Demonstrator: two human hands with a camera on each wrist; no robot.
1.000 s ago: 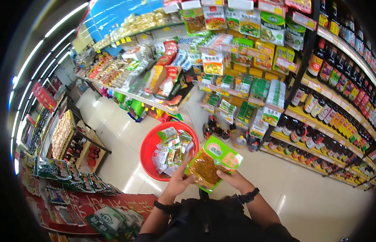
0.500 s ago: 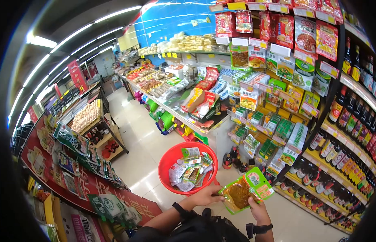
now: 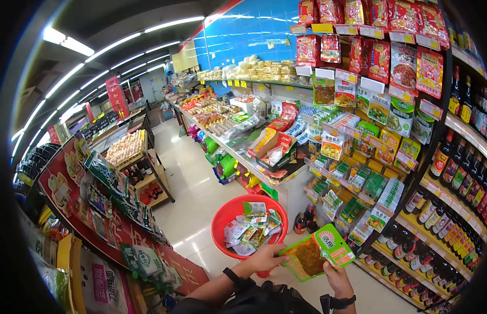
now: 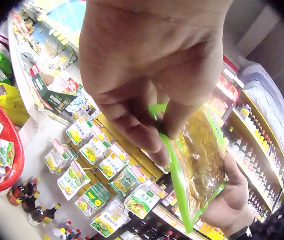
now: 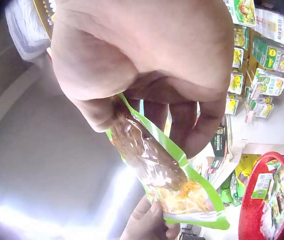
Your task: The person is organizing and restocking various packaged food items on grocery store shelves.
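A clear-fronted food packet [image 3: 310, 254] with a green border and brown contents is held tilted between both hands, low in the head view. My left hand [image 3: 265, 258] pinches its left edge, thumb and fingers on either side of the green rim in the left wrist view. On the opposite edge, my right hand [image 3: 338, 278] grips the packet, its thumb over the front. The right wrist view shows the glossy filling [image 5: 154, 157] and the green seal [image 5: 202, 185]. Just beyond the left hand stands a red tub [image 3: 218, 233] with several small packets [image 3: 250, 230] inside.
Hanging packets [image 3: 377, 68] and boxed sachets [image 3: 379, 183] fill the rack ahead. Bottle shelves [image 3: 437, 214] rise on the right. A goods counter [image 3: 243, 157] runs back along the blue wall. A red display stand [image 3: 118, 225] is at left, with an egg tray [image 3: 127, 149] beyond.
The head view has tilted up and swung left, so the tub, hands and packet sit farther right. Both hands keep hold of the packet, with its printed top turned toward the right.
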